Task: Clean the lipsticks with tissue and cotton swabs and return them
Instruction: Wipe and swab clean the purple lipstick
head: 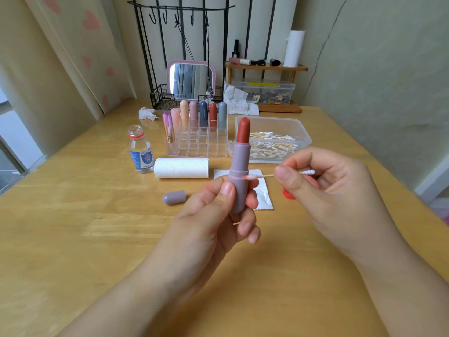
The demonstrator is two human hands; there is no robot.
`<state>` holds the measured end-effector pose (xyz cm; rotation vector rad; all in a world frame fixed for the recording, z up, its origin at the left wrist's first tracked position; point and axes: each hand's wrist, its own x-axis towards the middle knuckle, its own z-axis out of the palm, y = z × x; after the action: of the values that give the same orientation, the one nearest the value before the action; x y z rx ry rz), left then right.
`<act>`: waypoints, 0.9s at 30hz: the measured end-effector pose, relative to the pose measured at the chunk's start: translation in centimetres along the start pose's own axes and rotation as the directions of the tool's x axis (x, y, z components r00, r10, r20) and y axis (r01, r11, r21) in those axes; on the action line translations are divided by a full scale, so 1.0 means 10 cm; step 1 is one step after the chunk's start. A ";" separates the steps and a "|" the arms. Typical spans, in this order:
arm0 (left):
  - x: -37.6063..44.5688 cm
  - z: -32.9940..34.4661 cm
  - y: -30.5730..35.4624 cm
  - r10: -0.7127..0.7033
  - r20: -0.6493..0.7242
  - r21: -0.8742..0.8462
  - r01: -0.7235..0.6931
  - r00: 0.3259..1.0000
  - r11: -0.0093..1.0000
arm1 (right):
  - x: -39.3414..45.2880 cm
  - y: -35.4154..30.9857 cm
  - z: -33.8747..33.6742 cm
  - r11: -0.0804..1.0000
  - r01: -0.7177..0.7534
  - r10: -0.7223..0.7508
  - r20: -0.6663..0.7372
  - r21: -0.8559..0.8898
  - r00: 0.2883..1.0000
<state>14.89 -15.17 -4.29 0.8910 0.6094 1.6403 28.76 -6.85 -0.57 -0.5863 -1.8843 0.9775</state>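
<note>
My left hand (218, 215) grips an upright mauve lipstick (239, 161) with its red stick wound out. My right hand (323, 190) pinches a cotton swab (262, 176) by its wooden stem. The swab's pink-stained tip touches the lipstick's tube just above my left fingers. The lipstick's mauve cap (174, 197) lies on the table to the left. A flat tissue (263, 195) lies under and behind the lipstick. Several capped lipsticks (194, 115) stand in a clear acrylic organiser (201, 147) further back.
A clear tub of cotton swabs (301, 132) sits at the right, a tissue roll (182, 167) and an open bottle (140, 149) at the left. A red bottle cap (288, 194) peeks from under my right hand. Crumpled tissues, a mirror and shelves stand at the back.
</note>
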 end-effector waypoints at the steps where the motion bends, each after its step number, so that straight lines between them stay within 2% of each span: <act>1: 0.00 0.00 -0.01 -0.002 0.001 0.002 0.002 1.000 1.000 | 0.00 0.01 0.00 1.000 0.004 -0.004 -0.003 0.001 1.000; 3: 0.01 -0.02 -0.03 -0.017 0.006 0.003 0.017 1.000 1.000 | -0.02 0.00 0.04 0.998 0.019 -0.022 0.046 0.065 0.999; 5: 0.02 -0.03 -0.04 -0.024 0.033 -0.011 0.024 0.999 1.000 | -0.04 -0.02 0.08 0.974 -0.032 -0.001 0.145 0.226 0.989; 6: 0.02 -0.02 -0.05 -0.023 0.038 -0.020 0.024 0.999 1.000 | -0.04 -0.01 0.09 0.969 -0.040 0.002 0.157 0.244 0.988; 10: 0.01 -0.02 -0.03 -0.019 -0.009 -0.056 0.018 1.000 0.998 | 0.01 0.05 0.01 1.000 -0.004 0.004 0.005 0.013 1.000; 15: 0.02 -0.05 -0.03 -0.033 0.090 -0.125 0.044 0.995 0.991 | 0.00 0.03 0.05 0.999 -0.023 0.022 0.028 0.047 0.999; 18: 0.00 -0.04 -0.03 -0.038 0.077 -0.089 0.045 0.996 0.995 | 0.00 0.03 0.07 0.998 -0.008 0.005 0.060 0.061 0.998; 23: 0.02 -0.09 -0.04 -0.022 0.129 -0.120 0.037 0.991 0.992 | 0.01 0.04 0.02 0.998 -0.018 0.017 0.018 0.068 1.000; 27: 0.02 -0.06 -0.06 -0.030 0.072 -0.071 0.035 0.997 0.997 | 0.01 0.06 0.09 0.996 -0.023 0.019 0.039 0.086 0.999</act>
<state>14.69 -14.83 -5.08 0.8780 0.5106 1.5847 27.95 -6.74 -1.24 -0.5405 -1.8623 1.0855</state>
